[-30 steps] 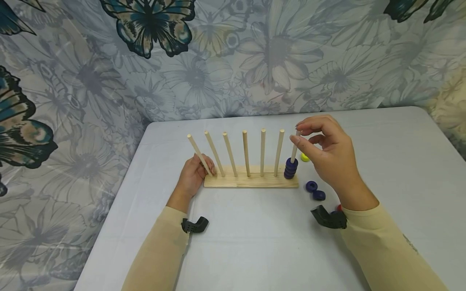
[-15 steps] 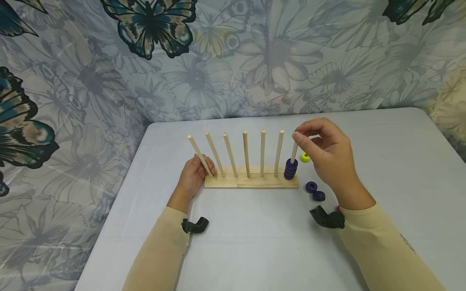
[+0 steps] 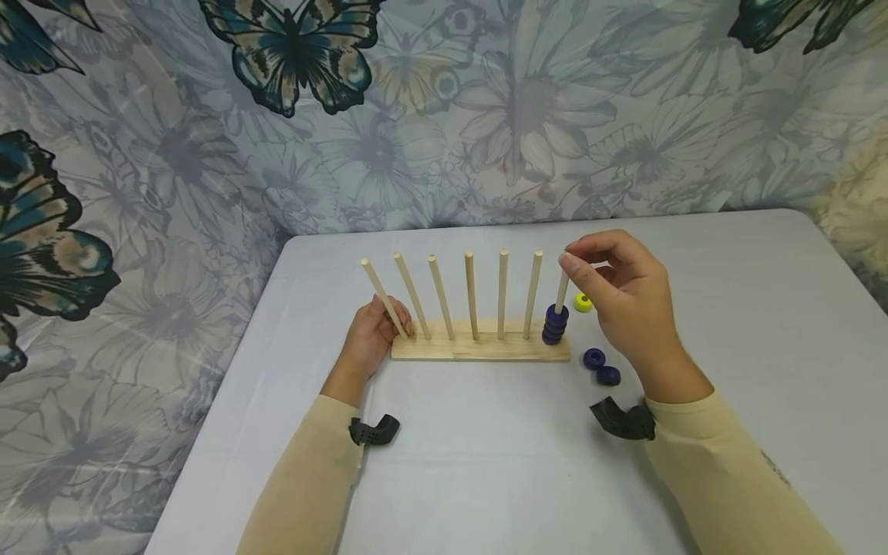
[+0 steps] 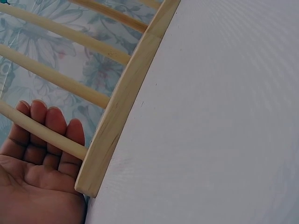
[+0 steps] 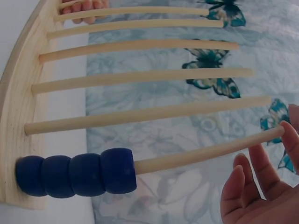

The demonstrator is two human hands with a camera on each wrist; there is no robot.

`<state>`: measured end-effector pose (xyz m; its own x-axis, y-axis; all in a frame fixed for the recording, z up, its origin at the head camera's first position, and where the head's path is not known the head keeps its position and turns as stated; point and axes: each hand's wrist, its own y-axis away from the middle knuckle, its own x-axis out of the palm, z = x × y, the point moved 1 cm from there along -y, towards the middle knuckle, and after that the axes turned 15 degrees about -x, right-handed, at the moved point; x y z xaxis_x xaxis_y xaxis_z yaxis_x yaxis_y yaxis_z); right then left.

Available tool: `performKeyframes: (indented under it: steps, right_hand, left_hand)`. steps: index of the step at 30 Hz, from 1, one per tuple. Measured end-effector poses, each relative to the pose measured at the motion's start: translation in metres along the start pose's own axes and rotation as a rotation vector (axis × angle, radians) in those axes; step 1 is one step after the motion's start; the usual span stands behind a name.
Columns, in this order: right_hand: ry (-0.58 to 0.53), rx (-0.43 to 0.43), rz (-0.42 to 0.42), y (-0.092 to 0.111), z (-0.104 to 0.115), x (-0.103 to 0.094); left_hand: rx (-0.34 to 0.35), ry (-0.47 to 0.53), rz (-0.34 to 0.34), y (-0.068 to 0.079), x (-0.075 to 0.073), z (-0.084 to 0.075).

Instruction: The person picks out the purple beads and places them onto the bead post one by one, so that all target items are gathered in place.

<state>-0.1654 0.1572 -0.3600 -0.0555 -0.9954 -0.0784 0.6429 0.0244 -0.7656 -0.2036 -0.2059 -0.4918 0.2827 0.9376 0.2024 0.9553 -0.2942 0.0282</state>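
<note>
A wooden peg stand with several upright pegs lies across the table. Dark blue beads are stacked at the bottom of its rightmost peg. Thumb and fingertip of my right hand pinch the top of this peg, above the beads; the remaining fingers are loosely bent. At the other end, my left hand rests against the stand, palm facing up in the left wrist view. Its relaxed fingers lie behind the leftmost peg, close to the base.
Two loose blue beads lie right of the stand. A yellow bead sits behind them, near my right hand. The white table meets a butterfly-and-flower patterned backdrop. Both wrists wear black mounts.
My right thumb and fingers have closed together at the peg's top, and the hand has shifted slightly down. More of the yellow bead shows. The left hand and stacked beads stay put.
</note>
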Motion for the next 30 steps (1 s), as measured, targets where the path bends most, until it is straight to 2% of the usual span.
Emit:
performKeyframes:
  steps: [12, 18, 21, 25, 30]
  right_hand:
    - [0.062, 0.005, 0.16, 0.0, 0.008, -0.014]
    - [0.046, 0.092, 0.307, 0.004, 0.013, -0.026]
    - [0.065, 0.11, 0.393, 0.009, 0.014, -0.033]
    - [0.013, 0.098, 0.476, 0.016, 0.013, -0.044]
    - [-0.087, 0.104, 0.505, 0.025, 0.007, -0.056]
  left_hand:
    - [-0.01, 0.012, 0.0, 0.001, 0.002, -0.002]
    - [-0.006, 0.009, 0.004, 0.001, 0.003, -0.002]
    - [-0.008, 0.011, 0.0, 0.001, 0.003, -0.002]
    - [-0.006, 0.011, -0.001, 0.001, 0.004, -0.003]
    - [0.0, 0.005, 0.001, 0.001, 0.003, -0.002]
